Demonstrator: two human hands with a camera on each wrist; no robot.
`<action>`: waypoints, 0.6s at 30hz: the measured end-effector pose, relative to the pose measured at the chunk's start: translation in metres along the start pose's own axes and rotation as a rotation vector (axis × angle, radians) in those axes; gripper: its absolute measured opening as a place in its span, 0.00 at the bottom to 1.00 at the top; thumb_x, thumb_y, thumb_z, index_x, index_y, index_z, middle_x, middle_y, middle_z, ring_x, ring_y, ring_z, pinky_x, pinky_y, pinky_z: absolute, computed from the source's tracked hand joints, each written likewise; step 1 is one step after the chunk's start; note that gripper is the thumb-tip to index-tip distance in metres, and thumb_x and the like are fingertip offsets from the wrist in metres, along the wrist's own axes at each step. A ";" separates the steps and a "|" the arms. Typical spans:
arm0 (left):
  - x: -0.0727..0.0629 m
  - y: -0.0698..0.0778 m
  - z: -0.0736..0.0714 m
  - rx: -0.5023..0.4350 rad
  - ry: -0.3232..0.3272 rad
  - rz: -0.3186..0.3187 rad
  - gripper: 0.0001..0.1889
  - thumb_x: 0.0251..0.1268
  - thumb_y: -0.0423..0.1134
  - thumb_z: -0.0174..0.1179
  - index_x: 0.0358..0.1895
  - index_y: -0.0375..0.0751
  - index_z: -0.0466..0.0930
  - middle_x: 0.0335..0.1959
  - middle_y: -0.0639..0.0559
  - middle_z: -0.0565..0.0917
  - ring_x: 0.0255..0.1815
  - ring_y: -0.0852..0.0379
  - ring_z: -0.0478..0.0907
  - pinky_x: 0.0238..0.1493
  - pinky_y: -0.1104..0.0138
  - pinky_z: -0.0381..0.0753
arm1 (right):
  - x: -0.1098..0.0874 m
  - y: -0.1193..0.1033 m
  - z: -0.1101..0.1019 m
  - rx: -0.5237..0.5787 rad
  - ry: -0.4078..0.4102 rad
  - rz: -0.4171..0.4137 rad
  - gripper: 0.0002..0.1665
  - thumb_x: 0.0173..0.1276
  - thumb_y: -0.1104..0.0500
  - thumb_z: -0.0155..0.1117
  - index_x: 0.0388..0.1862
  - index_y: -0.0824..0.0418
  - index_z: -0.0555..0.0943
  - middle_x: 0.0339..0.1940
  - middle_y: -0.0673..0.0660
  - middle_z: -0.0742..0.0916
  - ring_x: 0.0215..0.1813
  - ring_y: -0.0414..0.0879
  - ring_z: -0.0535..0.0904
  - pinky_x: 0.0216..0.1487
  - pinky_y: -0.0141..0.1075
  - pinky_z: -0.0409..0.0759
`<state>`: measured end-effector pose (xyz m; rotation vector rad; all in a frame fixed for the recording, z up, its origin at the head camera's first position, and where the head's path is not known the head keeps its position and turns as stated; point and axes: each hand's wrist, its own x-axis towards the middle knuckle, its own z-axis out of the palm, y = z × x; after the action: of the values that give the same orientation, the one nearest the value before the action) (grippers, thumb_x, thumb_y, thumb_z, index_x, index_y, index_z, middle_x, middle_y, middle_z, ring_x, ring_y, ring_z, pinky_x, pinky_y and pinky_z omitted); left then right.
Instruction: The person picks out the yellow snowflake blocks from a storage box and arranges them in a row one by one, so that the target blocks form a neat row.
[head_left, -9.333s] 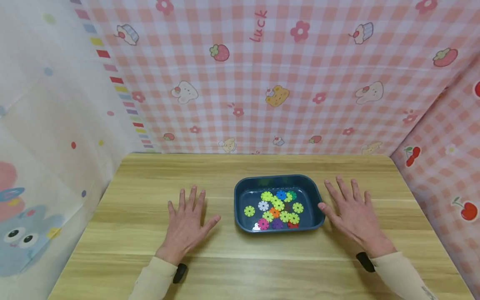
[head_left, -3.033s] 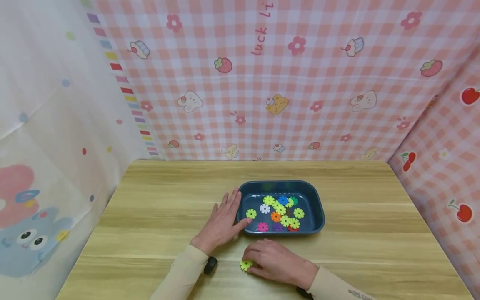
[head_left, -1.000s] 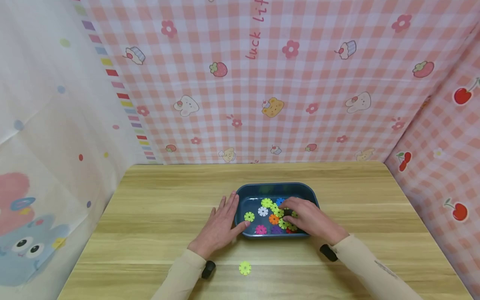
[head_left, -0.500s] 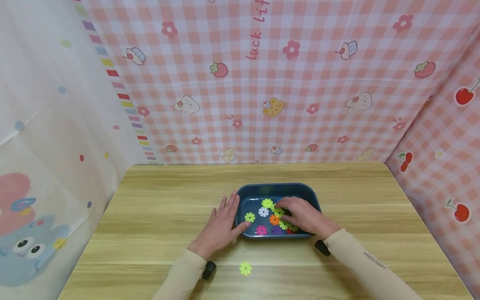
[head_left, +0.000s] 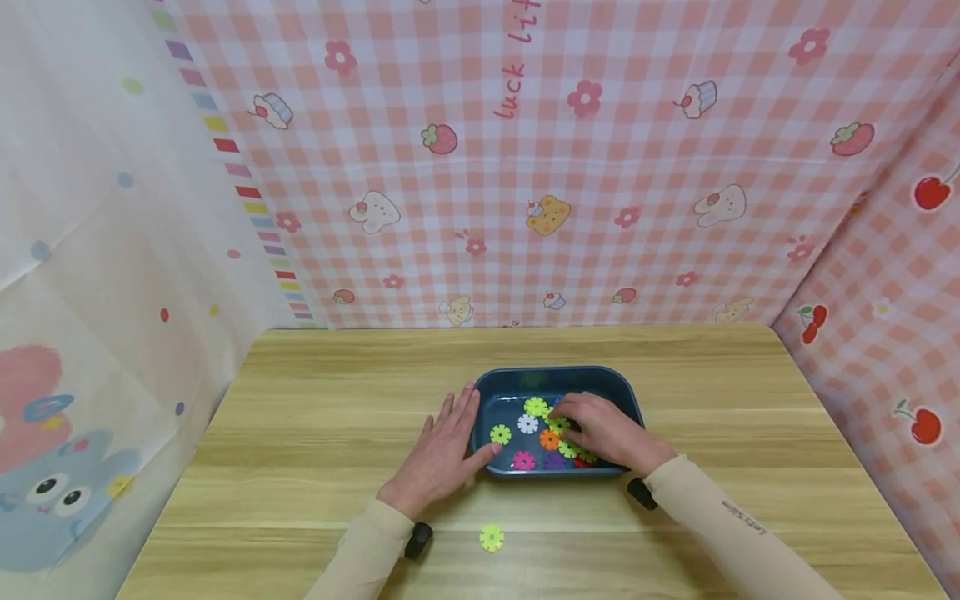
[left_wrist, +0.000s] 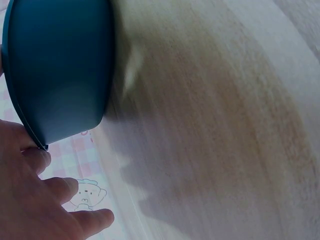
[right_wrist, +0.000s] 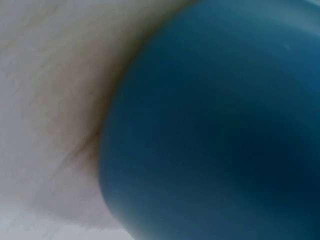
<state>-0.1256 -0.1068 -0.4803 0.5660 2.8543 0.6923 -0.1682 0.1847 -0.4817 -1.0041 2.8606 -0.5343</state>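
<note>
A dark blue tray (head_left: 510,383) holds several notched plastic snowflake discs, among them a white disc (head_left: 528,424), an orange disc (head_left: 549,439) and a pink disc (head_left: 524,460). Along the tray's left rim rests my left hand (head_left: 438,458), fingers straight, thumb over the near corner. My right hand (head_left: 606,429) reaches in over the right side, fingers bent down among the yellow-green discs (head_left: 558,426); whether it pinches one is hidden. On the table in front lies a single yellow-green disc (head_left: 492,537). In the right wrist view the tray's outer wall (right_wrist: 210,130) hides the fingers.
The tray stands on a wood-grain table (head_left: 337,375). A pink checked cloth (head_left: 480,167) hangs behind it, with a white printed cloth (head_left: 90,250) at the left and another checked cloth (head_left: 885,333) at the right.
From beside the tray, my left hand has come onto its left rim. My right hand held a yellow-green disc on the table, let it go there, then moved into the tray, shifting slightly left.
</note>
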 end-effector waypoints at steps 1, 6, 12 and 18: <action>0.000 0.000 0.000 0.002 0.000 0.000 0.48 0.76 0.68 0.47 0.85 0.41 0.44 0.87 0.50 0.41 0.85 0.40 0.40 0.79 0.37 0.49 | 0.000 0.000 0.000 -0.001 -0.003 0.004 0.16 0.67 0.63 0.75 0.53 0.61 0.88 0.51 0.55 0.87 0.55 0.52 0.83 0.59 0.50 0.83; 0.000 0.000 0.000 0.004 -0.002 0.000 0.48 0.76 0.69 0.47 0.85 0.41 0.44 0.87 0.50 0.41 0.85 0.40 0.40 0.79 0.37 0.49 | 0.001 0.000 0.001 -0.009 -0.011 0.017 0.16 0.67 0.61 0.76 0.53 0.61 0.88 0.51 0.55 0.86 0.53 0.50 0.82 0.58 0.48 0.83; 0.001 0.000 0.000 0.006 -0.006 -0.002 0.49 0.76 0.70 0.46 0.85 0.41 0.44 0.87 0.50 0.41 0.85 0.41 0.39 0.79 0.37 0.49 | 0.000 0.000 0.001 0.000 0.009 0.018 0.15 0.67 0.60 0.76 0.52 0.59 0.89 0.47 0.52 0.83 0.46 0.44 0.79 0.51 0.41 0.84; 0.001 -0.001 0.001 0.008 -0.001 0.000 0.49 0.76 0.70 0.46 0.85 0.41 0.44 0.87 0.49 0.42 0.85 0.41 0.39 0.79 0.37 0.50 | -0.003 0.000 -0.001 0.063 0.045 0.009 0.10 0.69 0.65 0.73 0.48 0.59 0.89 0.44 0.49 0.82 0.41 0.40 0.77 0.45 0.36 0.84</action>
<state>-0.1263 -0.1067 -0.4812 0.5679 2.8575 0.6802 -0.1658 0.1870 -0.4807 -0.9816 2.8653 -0.6501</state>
